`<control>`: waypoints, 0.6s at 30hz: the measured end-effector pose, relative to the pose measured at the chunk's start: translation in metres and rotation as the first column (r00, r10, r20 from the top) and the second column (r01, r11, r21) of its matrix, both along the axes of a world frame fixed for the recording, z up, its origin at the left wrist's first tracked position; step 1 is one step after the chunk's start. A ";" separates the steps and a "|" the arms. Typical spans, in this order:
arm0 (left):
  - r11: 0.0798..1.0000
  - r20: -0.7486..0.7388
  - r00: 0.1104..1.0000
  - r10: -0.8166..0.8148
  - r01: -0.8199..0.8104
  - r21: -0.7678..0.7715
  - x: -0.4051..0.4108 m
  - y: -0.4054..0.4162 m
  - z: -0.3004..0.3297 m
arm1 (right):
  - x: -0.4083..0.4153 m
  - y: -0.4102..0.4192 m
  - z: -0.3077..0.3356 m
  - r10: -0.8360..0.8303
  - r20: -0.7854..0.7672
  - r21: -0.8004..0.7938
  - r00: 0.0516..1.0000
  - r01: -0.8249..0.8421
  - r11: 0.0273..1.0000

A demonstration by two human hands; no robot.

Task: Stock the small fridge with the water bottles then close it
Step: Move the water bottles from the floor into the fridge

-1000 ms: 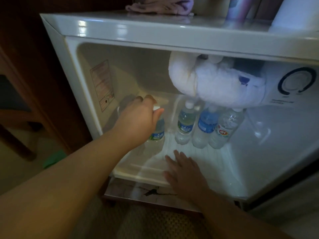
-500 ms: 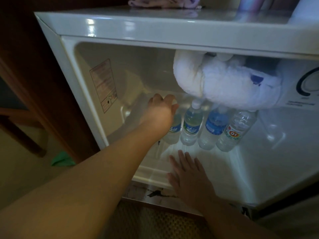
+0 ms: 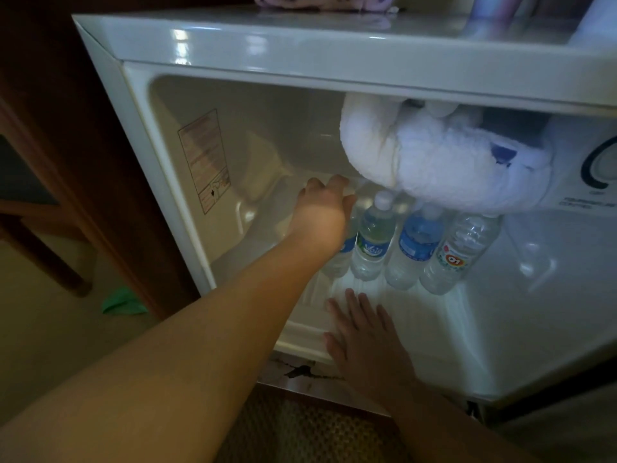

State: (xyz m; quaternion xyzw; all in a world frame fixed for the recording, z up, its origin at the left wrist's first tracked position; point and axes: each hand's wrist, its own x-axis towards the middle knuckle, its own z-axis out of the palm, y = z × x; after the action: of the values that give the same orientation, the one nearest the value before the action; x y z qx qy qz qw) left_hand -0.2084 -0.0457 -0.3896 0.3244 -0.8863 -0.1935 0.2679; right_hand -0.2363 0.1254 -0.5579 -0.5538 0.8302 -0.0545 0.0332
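The small white fridge (image 3: 233,45) stands open in front of me. At the back of its floor, water bottles stand in a row: a green-labelled one (image 3: 372,238), a blue-labelled one (image 3: 415,243) and a red-and-white-labelled one (image 3: 459,253). My left hand (image 3: 320,212) reaches deep inside and grips the top of a further water bottle (image 3: 340,262), standing at the left end of the row and mostly hidden by the hand. My right hand (image 3: 364,342) lies flat, fingers spread, on the fridge floor near the front lip.
A thick lump of frost (image 3: 434,162) covers the freezer box hanging over the bottles. A thermostat dial (image 3: 601,165) sits at the upper right. A pink cloth (image 3: 317,0) lies on the fridge top. Dark wooden furniture (image 3: 50,145) stands left, a green scrap (image 3: 123,302) on the floor.
My left hand has carried the bottle from the front left of the fridge floor back to the left end of the row. My right hand stayed flat on the floor.
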 end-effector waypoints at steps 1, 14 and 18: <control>1.000 -0.010 1.000 -0.003 0.003 0.008 0.000 0.001 0.001 | 0.000 0.000 0.001 -0.001 0.004 0.000 1.000 0.001 1.000; 0.990 0.176 0.974 -0.140 0.141 0.008 0.157 0.026 0.025 | 0.006 -0.004 0.028 0.007 0.129 0.044 0.992 -0.013 0.999; 0.971 0.207 0.976 -0.065 0.015 0.237 0.309 0.029 0.061 | 0.043 -0.023 0.057 0.354 -0.003 -0.243 0.935 -0.344 0.907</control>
State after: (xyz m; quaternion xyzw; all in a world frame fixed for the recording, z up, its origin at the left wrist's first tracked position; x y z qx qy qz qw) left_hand 0.1004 -0.0171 -0.3289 0.3546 -0.8873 -0.2661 0.1271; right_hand -0.1928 0.1029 -0.5007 -0.6920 0.7042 -0.1586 -0.0075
